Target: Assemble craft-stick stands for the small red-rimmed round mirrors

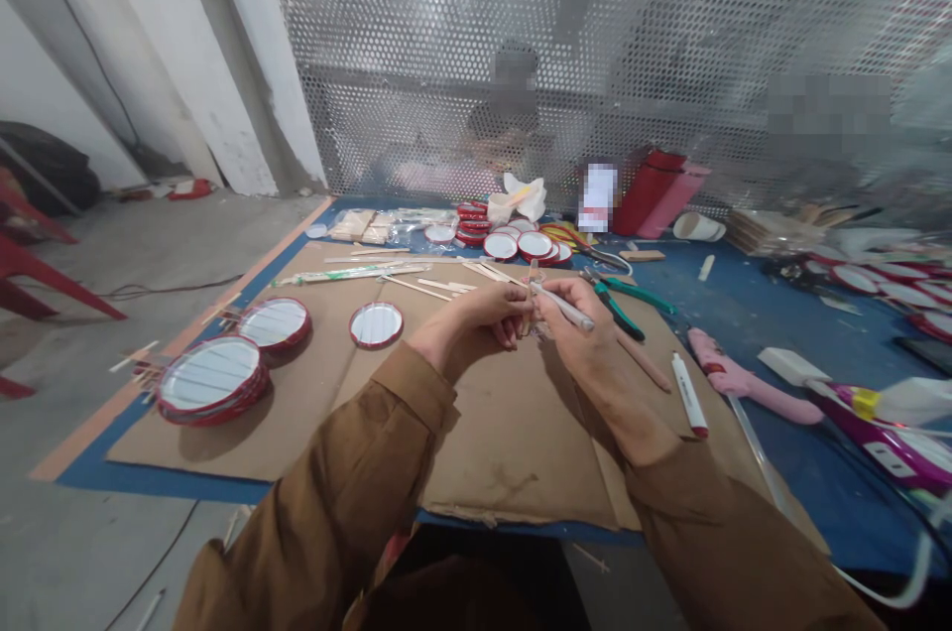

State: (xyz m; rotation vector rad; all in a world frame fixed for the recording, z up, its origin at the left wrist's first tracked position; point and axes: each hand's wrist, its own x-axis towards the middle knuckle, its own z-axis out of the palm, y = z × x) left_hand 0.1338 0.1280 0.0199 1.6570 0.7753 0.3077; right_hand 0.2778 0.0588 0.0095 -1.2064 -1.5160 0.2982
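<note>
My right hand (584,328) is closed round a slim white pen (566,306), which slants towards my left hand. My left hand (497,309) pinches a short, pale wooden stick (534,271), upright close to the pen's tip; the fingers partly hide it. Under both hands lies a sheet of brown cardboard (513,452). To the left of my left hand sits a round, red-rimmed disc (376,324) with a pale face. Several loose wooden sticks (446,286) lie just beyond my left hand.
Stacked red-rimmed discs (215,375) with sticks stand at the left. Green-handled pliers (621,309), a white marker (690,395), a pink glue gun (748,378) and a purple power strip (878,433) lie at the right. Red-rimmed discs (500,246) and a phone (597,197) are at the back.
</note>
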